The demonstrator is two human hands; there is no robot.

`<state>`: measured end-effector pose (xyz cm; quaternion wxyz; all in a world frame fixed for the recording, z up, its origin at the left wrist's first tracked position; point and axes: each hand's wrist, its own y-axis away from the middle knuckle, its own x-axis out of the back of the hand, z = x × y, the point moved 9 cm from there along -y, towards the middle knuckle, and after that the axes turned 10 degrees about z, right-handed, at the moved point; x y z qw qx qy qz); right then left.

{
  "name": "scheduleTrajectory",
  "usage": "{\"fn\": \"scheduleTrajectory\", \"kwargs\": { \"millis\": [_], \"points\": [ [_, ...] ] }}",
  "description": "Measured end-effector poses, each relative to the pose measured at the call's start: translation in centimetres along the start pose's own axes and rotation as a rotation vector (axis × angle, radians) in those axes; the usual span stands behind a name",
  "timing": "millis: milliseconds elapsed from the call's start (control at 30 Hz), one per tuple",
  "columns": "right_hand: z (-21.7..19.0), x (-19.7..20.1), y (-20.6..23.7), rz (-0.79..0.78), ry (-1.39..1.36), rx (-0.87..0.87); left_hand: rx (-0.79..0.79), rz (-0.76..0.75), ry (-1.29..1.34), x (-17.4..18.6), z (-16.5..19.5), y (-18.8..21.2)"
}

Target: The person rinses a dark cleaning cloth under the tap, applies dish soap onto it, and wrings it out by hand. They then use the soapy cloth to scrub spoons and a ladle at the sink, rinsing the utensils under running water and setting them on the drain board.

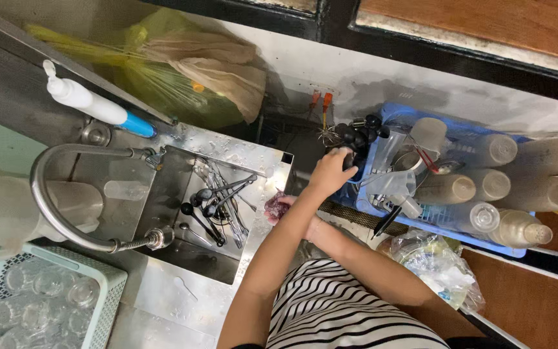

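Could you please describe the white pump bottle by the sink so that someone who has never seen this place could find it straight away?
Start at the steel sink with the curved tap. On the ledge behind it lies a pump bottle, tipped on its side. It is the only white bottle with a blue band at its base; the other bottles stand in the blue crate.

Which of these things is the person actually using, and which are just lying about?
In use: left hand gripping black utensils at the blue crate; right hand holding a pink scrubber.
Lying about: sink spoons, tap, soap bottle, glasses basket, yellow bag.
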<state>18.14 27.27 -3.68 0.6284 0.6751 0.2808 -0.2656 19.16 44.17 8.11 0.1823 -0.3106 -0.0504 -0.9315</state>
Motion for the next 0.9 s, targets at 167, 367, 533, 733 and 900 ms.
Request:
{"fn": "scheduleTrajectory", "kwargs": {
  "millis": [167,367,533,733,900],
  "points": [
    [-2.2,0.4,1.4,0.128,0.067,0.169,0.038,0.147,0.244,8.4,3.2,1.4],
    [-3.1,-4.8,1.2,0.002,0.175,0.182,-0.158,0.631,0.318,28.1,4.6,9.4],
    [-7.1,-10.3,2.3,-0.037,0.292,0.451,0.191,0.733,0.113,35.1,0.0,15.6],
    [-10.2,-17.1,4.5,-0.198,0.369,0.747,0.232,1.036,0.52,37.9,-5.2,20.5],
    [-10.2,-20.5,5.2,-0.239,0.376,0.638,0.008,1.012,0.116,40.4,-4.0,21.9]
  ]
}}
